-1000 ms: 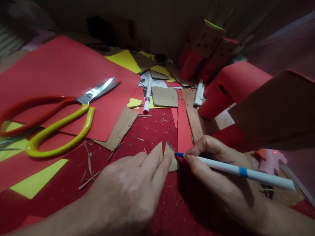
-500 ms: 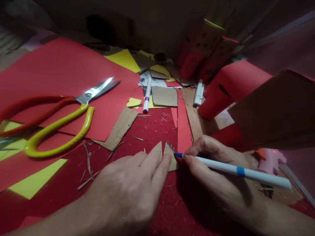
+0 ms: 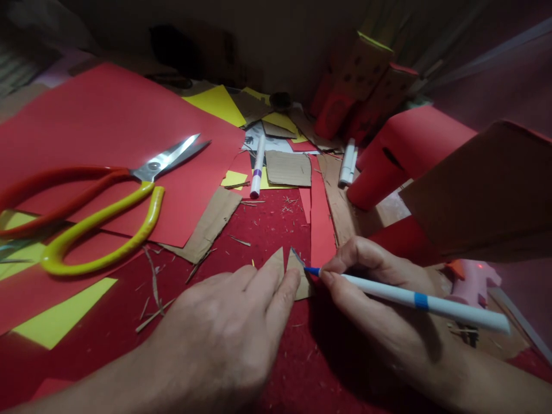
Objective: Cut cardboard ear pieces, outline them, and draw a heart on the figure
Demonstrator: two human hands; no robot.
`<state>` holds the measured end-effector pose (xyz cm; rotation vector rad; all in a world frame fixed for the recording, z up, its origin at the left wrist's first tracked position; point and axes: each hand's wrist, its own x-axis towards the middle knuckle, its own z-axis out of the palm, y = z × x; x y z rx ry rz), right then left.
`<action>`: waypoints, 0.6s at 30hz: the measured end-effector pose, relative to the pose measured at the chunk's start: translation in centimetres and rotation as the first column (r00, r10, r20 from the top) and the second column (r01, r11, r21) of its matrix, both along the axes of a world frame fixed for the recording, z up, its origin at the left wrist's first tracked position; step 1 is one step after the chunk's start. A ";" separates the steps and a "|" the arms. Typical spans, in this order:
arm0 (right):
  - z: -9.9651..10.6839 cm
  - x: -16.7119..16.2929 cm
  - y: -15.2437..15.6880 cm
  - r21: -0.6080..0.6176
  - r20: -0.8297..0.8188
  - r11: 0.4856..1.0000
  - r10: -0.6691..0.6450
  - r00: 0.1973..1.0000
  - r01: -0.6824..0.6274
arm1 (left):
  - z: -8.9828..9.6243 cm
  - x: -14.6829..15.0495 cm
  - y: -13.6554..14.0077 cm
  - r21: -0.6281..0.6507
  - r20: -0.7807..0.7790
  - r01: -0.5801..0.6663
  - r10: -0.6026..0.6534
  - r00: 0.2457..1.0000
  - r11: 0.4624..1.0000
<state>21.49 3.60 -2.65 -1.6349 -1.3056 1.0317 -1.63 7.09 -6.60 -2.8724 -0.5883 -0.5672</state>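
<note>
A small pointed piece of cardboard (image 3: pixel 303 286) lies on the dark red surface, notched between two tips. My left hand (image 3: pixel 224 322) presses it down with outstretched fingers, which hide part of it. In my right hand (image 3: pixel 375 287) is a white marker (image 3: pixel 388 292) with a blue band, pinched near its blue tip. That tip touches the cardboard's right edge, where a dark line runs down from the peak. Left of my hands, scissors (image 3: pixel 153 167) with one orange and one yellow handle lie partly opened on red paper (image 3: pixel 107 126).
A purple-banded marker (image 3: pixel 257 169) and a cardboard square (image 3: pixel 288 168) lie ahead. A red paper-covered construction (image 3: pixel 426 138) and a brown cardboard panel (image 3: pixel 483 195) stand at the right. Beyond my right hand is a pink glue gun (image 3: pixel 474 282). Cardboard shavings litter the surface.
Almost nothing differs. The marker tip has shifted very slightly along the cardboard's edge; my left hand stays in place.
</note>
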 end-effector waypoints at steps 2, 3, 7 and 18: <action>-0.1 -0.4 -0.4 0.015 0.027 1.000 -0.015 1.000 0.014 | 0.0 0.0 0.0 -0.018 -0.012 0.002 -0.002 1.000 1.000; -0.1 -0.7 -0.5 0.021 0.031 1.000 -0.023 0.999 0.022 | -0.1 0.0 0.0 -0.007 0.001 0.004 -0.004 1.000 1.000; -0.2 -1.1 -0.5 0.052 0.046 0.998 -0.043 0.998 0.040 | -0.5 0.1 0.0 0.032 0.054 0.000 -0.002 0.999 0.999; 0.6 -0.3 0.2 -0.029 0.048 0.999 -0.014 0.999 0.016 | -0.6 0.1 0.2 0.039 0.041 -0.005 0.004 0.999 0.999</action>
